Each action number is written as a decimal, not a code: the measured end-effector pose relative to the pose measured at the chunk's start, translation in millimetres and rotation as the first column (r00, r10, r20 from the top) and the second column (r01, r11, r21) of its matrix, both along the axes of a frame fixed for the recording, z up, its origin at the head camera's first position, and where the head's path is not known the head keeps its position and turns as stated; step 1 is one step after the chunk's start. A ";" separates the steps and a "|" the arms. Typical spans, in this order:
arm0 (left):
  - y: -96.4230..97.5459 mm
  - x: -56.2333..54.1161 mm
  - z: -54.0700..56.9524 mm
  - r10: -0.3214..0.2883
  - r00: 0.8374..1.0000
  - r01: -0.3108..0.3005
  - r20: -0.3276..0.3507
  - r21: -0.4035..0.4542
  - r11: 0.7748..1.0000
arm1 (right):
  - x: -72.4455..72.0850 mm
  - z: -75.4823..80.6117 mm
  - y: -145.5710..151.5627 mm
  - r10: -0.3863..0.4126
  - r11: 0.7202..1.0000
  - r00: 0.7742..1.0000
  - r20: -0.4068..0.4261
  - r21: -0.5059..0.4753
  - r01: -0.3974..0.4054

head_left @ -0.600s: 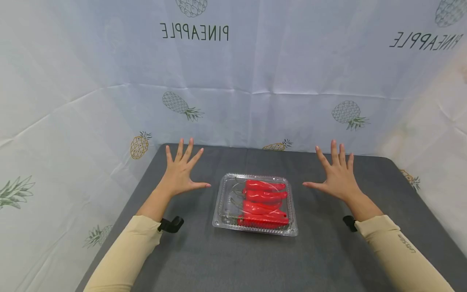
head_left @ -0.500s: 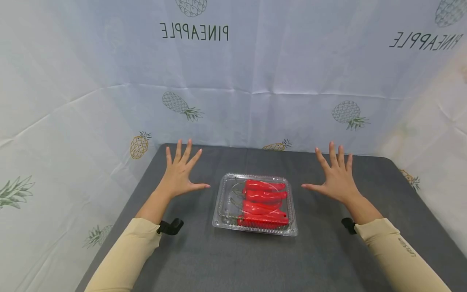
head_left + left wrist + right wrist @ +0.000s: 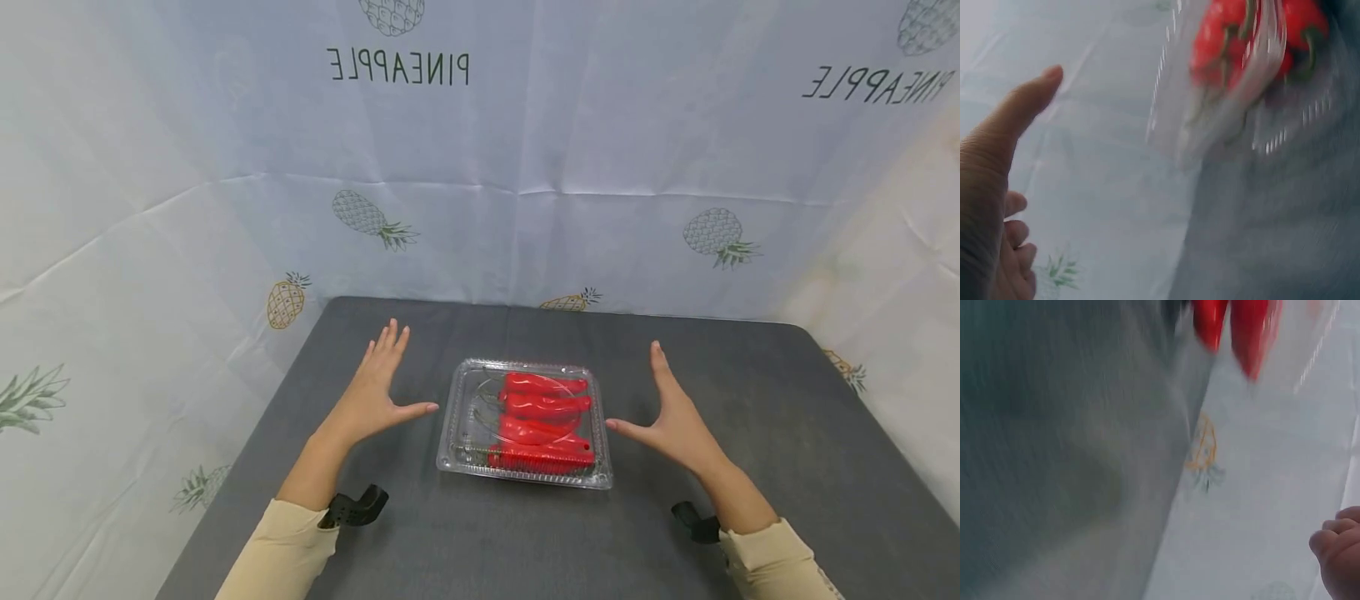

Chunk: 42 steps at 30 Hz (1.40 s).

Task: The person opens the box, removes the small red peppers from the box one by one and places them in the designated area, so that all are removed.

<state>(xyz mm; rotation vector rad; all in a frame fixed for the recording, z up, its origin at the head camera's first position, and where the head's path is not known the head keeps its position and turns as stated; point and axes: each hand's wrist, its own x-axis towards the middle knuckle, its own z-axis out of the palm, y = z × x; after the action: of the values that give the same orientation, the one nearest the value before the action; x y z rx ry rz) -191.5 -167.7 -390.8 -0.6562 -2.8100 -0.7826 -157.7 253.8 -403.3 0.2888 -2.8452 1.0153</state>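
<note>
A clear plastic clamshell box (image 3: 468,392) lies closed in the middle of the dark table. Inside it, several red peppers (image 3: 543,406) with green stems lie side by side. My left hand (image 3: 371,400) is held just left of the box, fingers extended and thumb pointing at its left side. On the opposite side, my right hand (image 3: 675,425) has its thumb near the box's right edge and its fingers straight. Neither hand holds anything. The left wrist view shows the thumb apart from the box; the right wrist view is blurred and shows only part of the hand.
The dark grey table (image 3: 510,550) has its far edge against a pale curtain (image 3: 510,133) printed with pineapples. The curtain also rises at the left and right sides. Each wrist wears a black band.
Both hands have come down and back toward me, and the thumbs sit closer to the box. The spread fingers have drawn together and the hands have turned palms inward. The box has stayed put.
</note>
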 end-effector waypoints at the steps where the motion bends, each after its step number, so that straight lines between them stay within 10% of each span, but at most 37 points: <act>1: 2.3 3.6 -1.6 -0.002 1.000 0.001 0.031 0.031 1.000 | 4.9 -2.2 -3.3 -0.007 1.000 1.000 0.016 -0.011 0.007; 16: 27.6 50.1 -44.5 -0.017 0.987 -0.053 0.158 0.430 0.901 | 40.7 -36.5 -42.7 0.024 0.968 0.996 0.085 -0.250 -0.002; 28: 42.3 57.9 -72.7 0.002 0.997 -0.049 0.082 0.577 0.816 | 52.0 -54.8 -52.4 -0.020 0.926 0.996 0.090 -0.375 0.052; 42: 60.7 63.7 -92.2 -0.078 0.993 0.003 0.092 0.624 0.781 | 54.7 -77.6 -57.1 0.016 0.925 0.999 0.051 -0.380 0.005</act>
<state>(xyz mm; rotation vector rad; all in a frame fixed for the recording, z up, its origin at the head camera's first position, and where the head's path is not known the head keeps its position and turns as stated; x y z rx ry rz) -127.8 -107.1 -483.0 -0.5566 -2.3744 -1.6974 -102.9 196.7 -480.9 0.2340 -2.6113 1.5625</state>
